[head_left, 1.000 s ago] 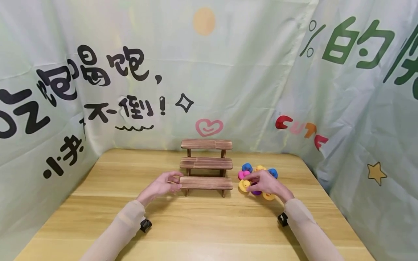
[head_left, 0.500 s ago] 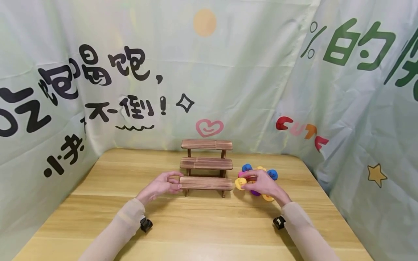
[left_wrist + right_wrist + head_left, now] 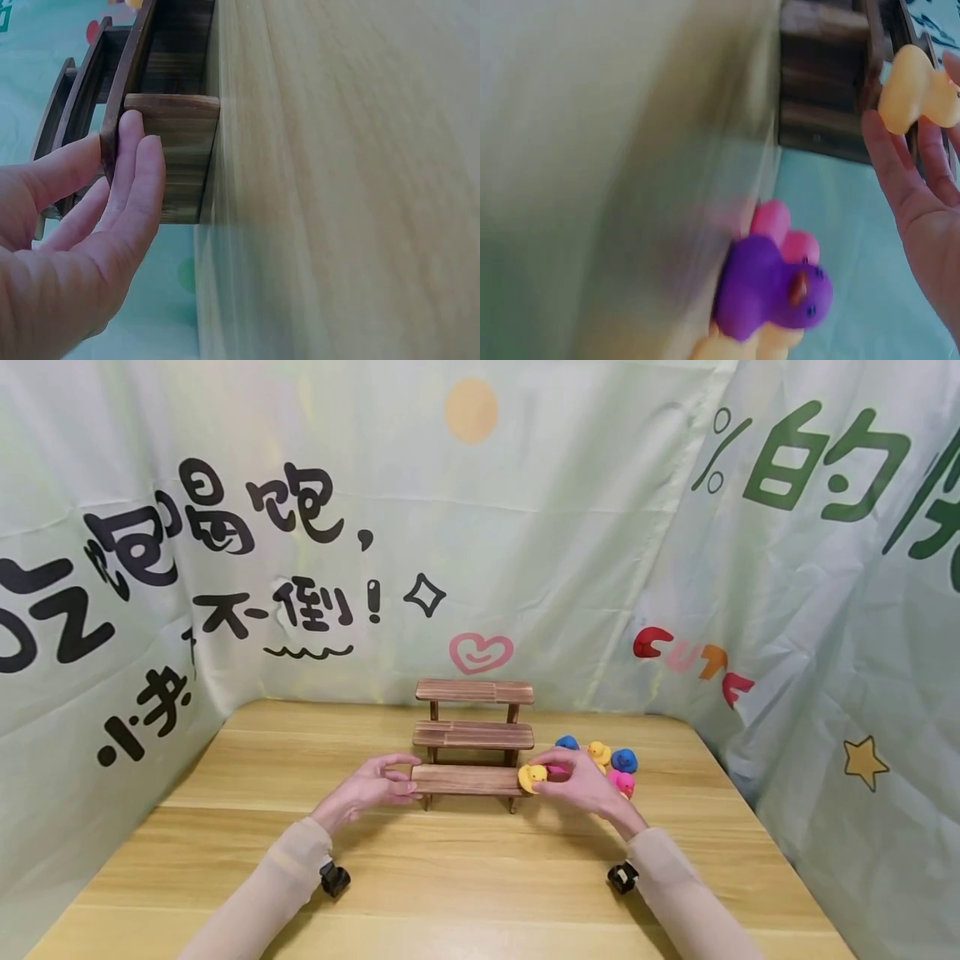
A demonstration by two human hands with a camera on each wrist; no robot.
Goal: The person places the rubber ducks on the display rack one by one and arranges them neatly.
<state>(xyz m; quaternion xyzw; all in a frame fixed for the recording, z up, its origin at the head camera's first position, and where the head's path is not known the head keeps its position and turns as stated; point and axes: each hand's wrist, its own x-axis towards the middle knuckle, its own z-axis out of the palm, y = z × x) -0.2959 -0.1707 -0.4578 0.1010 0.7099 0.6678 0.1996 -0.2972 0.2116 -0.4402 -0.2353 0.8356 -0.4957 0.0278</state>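
A small three-step wooden stand (image 3: 467, 781) sits on the table. At the left end of its lowest step, my left hand (image 3: 369, 788) pinches the board, thumb above and fingers underneath, as the left wrist view shows with the hand (image 3: 90, 217) against the plank. My right hand (image 3: 587, 783) holds a yellow rubber duck (image 3: 532, 778) between thumb and fingertips. That duck overlaps the right end of the lowest step in the head view. In the right wrist view the same duck (image 3: 904, 90) is beside the step, gripped by the fingers.
Several more rubber ducks are grouped to the right of the stand, partly behind my right hand: a blue duck (image 3: 624, 760), a pink duck (image 3: 622, 783), a yellow duck (image 3: 597, 752) and a purple duck (image 3: 754, 289). Printed cloth (image 3: 570, 552) hangs behind the wooden table (image 3: 465, 885).
My right hand has carried the yellow duck leftward from the group to the right end of the lowest step. My left hand has stayed at the left end of the stand.
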